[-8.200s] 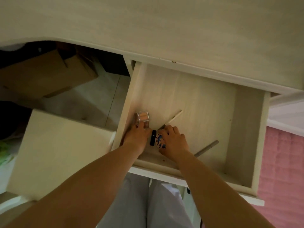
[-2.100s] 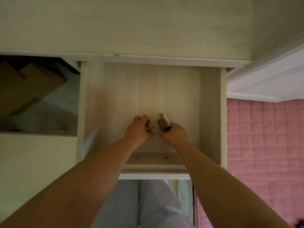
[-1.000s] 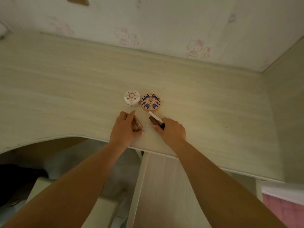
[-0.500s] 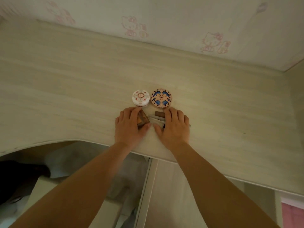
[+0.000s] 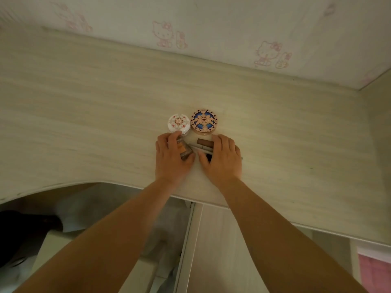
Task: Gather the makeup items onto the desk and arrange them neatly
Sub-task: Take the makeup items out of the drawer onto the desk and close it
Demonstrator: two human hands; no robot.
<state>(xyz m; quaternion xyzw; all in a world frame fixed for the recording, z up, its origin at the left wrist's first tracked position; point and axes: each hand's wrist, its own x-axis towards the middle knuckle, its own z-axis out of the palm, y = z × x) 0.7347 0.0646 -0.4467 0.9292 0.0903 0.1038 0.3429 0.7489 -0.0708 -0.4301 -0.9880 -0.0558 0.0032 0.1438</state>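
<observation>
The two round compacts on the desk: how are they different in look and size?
The white compact has a white lid with small red and gold ornaments; the blue compact has a tan lid with a blue pattern and a dark scalloped border. The white compact looks smaller than the blue one. The left hand touches the white compact; the right hand lies just short of the blue one. Both are round, lie flat, lids closed, side by side on the desk.

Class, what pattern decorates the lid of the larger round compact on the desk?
A blue, heart-edged symmetrical design on a rose-gold larger round compact, seen in the head view.
</observation>
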